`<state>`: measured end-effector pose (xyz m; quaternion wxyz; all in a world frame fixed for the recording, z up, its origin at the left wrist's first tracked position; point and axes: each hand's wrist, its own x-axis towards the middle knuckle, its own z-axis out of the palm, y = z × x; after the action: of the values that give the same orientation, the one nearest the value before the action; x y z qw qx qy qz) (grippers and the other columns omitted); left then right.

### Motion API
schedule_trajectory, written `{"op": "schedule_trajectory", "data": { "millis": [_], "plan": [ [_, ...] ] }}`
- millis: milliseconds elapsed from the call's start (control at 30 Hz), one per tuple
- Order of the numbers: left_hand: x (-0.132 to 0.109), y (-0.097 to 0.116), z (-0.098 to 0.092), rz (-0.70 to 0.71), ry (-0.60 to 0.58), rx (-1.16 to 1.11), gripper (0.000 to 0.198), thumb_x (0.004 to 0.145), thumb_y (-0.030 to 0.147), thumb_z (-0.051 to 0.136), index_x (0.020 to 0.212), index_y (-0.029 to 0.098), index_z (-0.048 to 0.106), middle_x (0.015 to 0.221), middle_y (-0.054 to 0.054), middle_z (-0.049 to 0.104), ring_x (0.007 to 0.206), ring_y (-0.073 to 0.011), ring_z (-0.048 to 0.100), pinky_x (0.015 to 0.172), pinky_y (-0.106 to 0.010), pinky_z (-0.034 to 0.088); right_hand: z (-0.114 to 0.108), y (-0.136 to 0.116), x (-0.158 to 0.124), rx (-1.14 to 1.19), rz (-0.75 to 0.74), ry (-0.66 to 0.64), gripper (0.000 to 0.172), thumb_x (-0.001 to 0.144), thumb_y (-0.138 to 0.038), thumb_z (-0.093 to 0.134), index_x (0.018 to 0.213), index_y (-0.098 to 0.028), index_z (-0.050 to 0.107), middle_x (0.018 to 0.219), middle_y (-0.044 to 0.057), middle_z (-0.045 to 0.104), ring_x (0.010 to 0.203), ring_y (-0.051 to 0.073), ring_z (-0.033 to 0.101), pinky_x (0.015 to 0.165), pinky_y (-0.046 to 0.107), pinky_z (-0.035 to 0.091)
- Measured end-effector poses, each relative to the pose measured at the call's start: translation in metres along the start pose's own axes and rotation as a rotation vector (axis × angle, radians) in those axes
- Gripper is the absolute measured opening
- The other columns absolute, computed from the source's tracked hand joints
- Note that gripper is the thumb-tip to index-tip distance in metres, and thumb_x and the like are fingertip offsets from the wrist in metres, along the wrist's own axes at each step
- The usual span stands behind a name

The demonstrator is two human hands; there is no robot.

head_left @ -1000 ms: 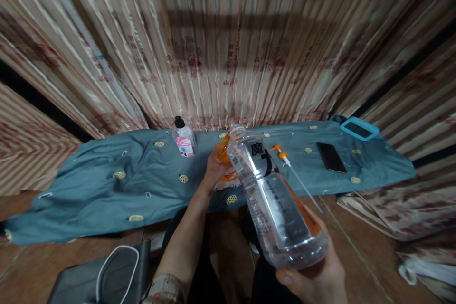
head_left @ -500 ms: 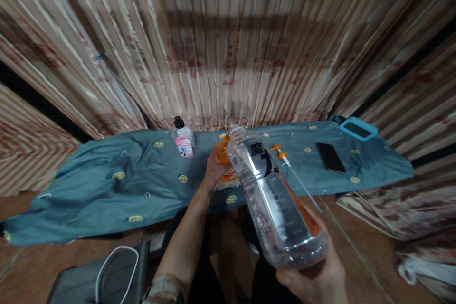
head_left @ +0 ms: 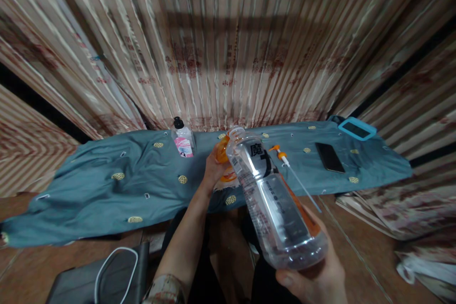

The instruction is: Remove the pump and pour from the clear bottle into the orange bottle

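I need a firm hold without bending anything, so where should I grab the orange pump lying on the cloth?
Take the pump by its orange collar, pinching from above on its right side. It lies flat on the cloth, its thin tube trails toward you and would likely flex, and the clear bottle in the right hand crowds its left.

cloth [head_left: 107,185] holds middle bottle [head_left: 225,161] | pump bottle [head_left: 183,141] at its 10 o'clock | loose pump [head_left: 283,156] at 3 o'clock | phone [head_left: 329,156] farther at 3 | big bottle [head_left: 274,204] in front at 5
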<state>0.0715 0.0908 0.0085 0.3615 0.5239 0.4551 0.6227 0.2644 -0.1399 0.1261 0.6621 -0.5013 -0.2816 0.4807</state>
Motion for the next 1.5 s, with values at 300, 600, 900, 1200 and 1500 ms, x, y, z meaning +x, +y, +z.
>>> {"op": "schedule_trajectory", "data": {
  "millis": [300, 600, 900, 1200, 1500],
  "plan": [
    [0.000, 0.004, -0.001, -0.007, 0.023, 0.013, 0.057, 0.067, 0.036, 0.099, 0.119, 0.021, 0.079, 0.111, -0.007, 0.087, 0.104, -0.0282, 0.081, 0.097, -0.040, 0.067, -0.003, 0.001, 0.000, -0.024, -0.038, -0.072, 0.093, 0.050, -0.054, 0.117, 0.134, -0.038, 0.080, 0.123, -0.001, 0.088, 0.103, 0.017, 0.086, 0.086, 0.016, 0.066],
    [0.000, 0.004, 0.000, 0.035, 0.073, 0.134, 0.063, 0.072, 0.035, 0.097, 0.129, 0.024, 0.073, 0.115, -0.004, 0.085, 0.109, -0.0286, 0.081, 0.100, -0.040, 0.066, -0.010, 0.009, 0.005, -0.095, -0.103, -0.096, 0.099, 0.053, -0.061, 0.114, 0.139, -0.030, 0.075, 0.125, 0.006, 0.087, 0.106, 0.025, 0.087, 0.084, 0.025, 0.069],
    [-0.005, 0.024, 0.002, 0.052, 0.045, 0.169, 0.074, 0.073, 0.033, 0.096, 0.140, 0.027, 0.065, 0.130, -0.007, 0.082, 0.113, -0.0298, 0.081, 0.103, -0.043, 0.066, -0.004, 0.005, 0.003, -0.048, -0.053, -0.033, 0.102, 0.043, -0.055, 0.118, 0.134, -0.030, 0.078, 0.120, 0.004, 0.088, 0.101, 0.023, 0.087, 0.081, 0.023, 0.069],
    [-0.007, 0.033, 0.005, -0.014, 0.071, 0.230, 0.066, 0.074, 0.028, 0.094, 0.135, 0.025, 0.068, 0.129, -0.007, 0.083, 0.108, -0.0305, 0.081, 0.101, -0.042, 0.066, -0.012, 0.006, 0.003, -0.067, -0.049, -0.085, 0.097, 0.051, -0.052, 0.117, 0.138, -0.035, 0.077, 0.125, 0.002, 0.086, 0.103, 0.026, 0.087, 0.081, 0.027, 0.070],
    [-0.006, 0.032, 0.004, 0.003, 0.078, 0.214, 0.051, 0.077, 0.032, 0.094, 0.123, 0.026, 0.073, 0.116, -0.005, 0.085, 0.106, -0.0318, 0.081, 0.098, -0.043, 0.067, -0.013, 0.008, 0.003, -0.101, -0.075, -0.073, 0.099, 0.050, -0.056, 0.116, 0.138, -0.033, 0.077, 0.124, 0.003, 0.087, 0.107, 0.026, 0.086, 0.085, 0.026, 0.070]
  ]
}}
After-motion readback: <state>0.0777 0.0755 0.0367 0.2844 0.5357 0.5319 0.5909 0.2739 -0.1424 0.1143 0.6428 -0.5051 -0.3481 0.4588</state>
